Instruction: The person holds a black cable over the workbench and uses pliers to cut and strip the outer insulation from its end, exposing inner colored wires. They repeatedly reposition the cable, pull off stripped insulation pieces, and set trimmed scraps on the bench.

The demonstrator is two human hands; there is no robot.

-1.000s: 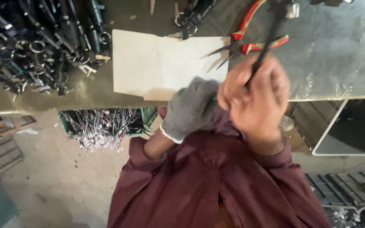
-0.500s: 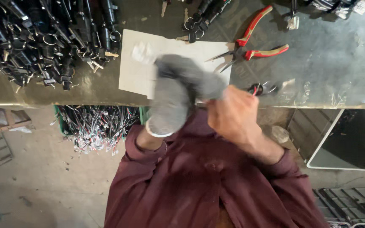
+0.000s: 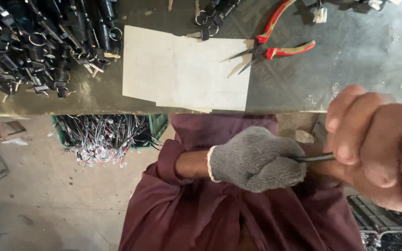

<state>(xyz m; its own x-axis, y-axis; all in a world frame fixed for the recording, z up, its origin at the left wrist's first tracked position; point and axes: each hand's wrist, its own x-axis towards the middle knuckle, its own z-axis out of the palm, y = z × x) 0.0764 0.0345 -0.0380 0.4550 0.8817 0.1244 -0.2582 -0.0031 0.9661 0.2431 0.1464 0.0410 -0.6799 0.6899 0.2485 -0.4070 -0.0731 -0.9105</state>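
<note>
Head view: near the lower right of the frame, the gloved left hand [image 3: 257, 159] and bare right hand [image 3: 378, 144] both grip a thin black rod [image 3: 313, 158]. Red pliers [image 3: 275, 44] lie unused on the tabletop [image 3: 350, 56], upper middle.

Workshop. Metal-topped workbench [image 3: 350, 56]; red-handled pliers [image 3: 275, 42] at 1 o'clock; heaped black keyed parts [image 3: 38, 42] at 10; green crate of wiring [image 3: 112, 135] on concrete floor [image 3: 33, 195].

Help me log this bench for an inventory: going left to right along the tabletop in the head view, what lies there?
Heap of black keyed parts → white sheet → red-handled pliers. Below the table edge, the gloved left hand and bare right hand grip a thin dark rod.
</note>
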